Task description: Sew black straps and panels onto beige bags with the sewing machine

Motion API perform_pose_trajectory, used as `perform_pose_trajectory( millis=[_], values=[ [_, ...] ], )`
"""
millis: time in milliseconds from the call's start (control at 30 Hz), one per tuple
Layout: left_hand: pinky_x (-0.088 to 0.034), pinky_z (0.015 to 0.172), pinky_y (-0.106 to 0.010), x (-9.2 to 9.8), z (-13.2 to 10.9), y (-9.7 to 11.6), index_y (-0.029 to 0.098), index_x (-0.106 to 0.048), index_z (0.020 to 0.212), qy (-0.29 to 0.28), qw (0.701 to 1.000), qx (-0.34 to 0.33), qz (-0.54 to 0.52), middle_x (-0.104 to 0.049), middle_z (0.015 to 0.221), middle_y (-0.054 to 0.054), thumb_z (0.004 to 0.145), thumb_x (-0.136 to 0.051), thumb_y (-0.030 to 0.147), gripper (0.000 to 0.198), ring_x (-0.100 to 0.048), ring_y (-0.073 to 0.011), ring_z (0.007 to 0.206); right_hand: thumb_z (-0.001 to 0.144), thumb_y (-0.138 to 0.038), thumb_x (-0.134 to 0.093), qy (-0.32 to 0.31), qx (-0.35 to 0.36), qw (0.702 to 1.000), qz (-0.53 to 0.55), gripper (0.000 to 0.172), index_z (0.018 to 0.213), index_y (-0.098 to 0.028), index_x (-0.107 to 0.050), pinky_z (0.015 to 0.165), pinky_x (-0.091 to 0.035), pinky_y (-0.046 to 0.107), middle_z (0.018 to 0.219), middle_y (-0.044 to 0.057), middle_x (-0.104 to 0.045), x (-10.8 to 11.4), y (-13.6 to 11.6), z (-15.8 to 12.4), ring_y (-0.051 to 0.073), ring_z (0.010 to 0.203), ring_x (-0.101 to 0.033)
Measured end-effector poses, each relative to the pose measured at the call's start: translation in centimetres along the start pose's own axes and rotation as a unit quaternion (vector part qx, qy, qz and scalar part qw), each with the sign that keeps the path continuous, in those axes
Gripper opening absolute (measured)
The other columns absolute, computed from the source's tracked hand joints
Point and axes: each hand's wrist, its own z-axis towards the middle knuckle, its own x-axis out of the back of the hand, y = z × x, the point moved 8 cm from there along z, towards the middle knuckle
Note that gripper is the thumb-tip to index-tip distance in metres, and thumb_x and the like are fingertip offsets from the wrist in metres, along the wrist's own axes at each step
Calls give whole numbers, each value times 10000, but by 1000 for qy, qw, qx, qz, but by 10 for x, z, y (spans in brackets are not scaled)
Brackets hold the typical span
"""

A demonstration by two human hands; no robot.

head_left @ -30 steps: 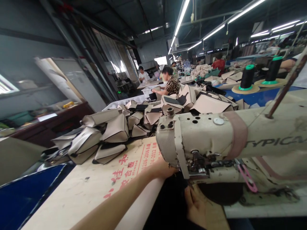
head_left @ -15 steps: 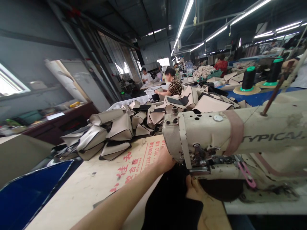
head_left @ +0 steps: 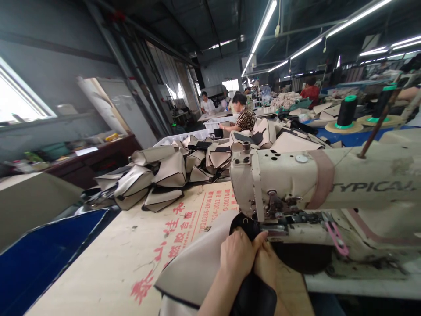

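Note:
A beige bag (head_left: pixel 194 267) with black edging and a black part lies in front of the sewing machine (head_left: pixel 279 180). My left hand (head_left: pixel 237 252) is closed on the bag's black material, close to the machine's needle area. Right beside it, my right hand (head_left: pixel 268 261) grips the same black material, its fingers partly hidden behind the left. The two hands meet just below the presser foot. A small metal ring shows on the black material above my left hand. Whether the material lies under the needle is hard to see.
Several beige bags (head_left: pixel 169 169) with black edging are heaped behind the plywood tabletop (head_left: pixel 108 254). Pink thread snips (head_left: pixel 337 237) rest against the machine. Black thread cones (head_left: pixel 347 112) stand at the back right. A blue-lined bin (head_left: pixel 55 259) is at left. Co-workers sit farther back.
My left hand has drawn back from beside the machine head toward my right hand. The bag's beige body has come into view at left, and its black part has turned.

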Motion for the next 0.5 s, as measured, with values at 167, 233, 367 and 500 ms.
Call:
perform_pose_trajectory(
  millis=[167,233,367,500],
  values=[
    [-469,664,-369,-4,1,-6,123,-599,853,11,1000,23,-18,-690,835,-158,828,-343,609,550,-651,-329,825,758,-496,-417,-5,-6,999,39,486,862,-120,-705,596,-473,268,807,92,-694,0,2,1,220,756,-633],
    [-452,672,-334,-8,3,-11,143,-592,831,-1,999,16,-48,-692,847,-147,856,-340,549,478,-649,-304,849,762,-503,-433,-2,-6,999,51,475,859,-130,-710,629,-477,270,851,89,-693,0,3,0,226,802,-630],
    [-413,640,-251,-15,10,-18,175,-565,784,-38,992,1,-121,-690,803,-103,891,-326,475,398,-651,-230,824,777,-521,-436,14,-7,998,64,489,874,-127,-710,730,-476,283,944,99,-678,0,4,0,244,900,-614],
    [-386,608,-237,-10,17,-17,186,-537,747,-42,994,-13,-95,-677,763,-83,886,-367,446,340,-647,-216,779,781,-556,-450,31,-2,997,64,522,913,-119,-703,769,-464,292,963,107,-671,1,4,0,253,943,-598]
  ],
)
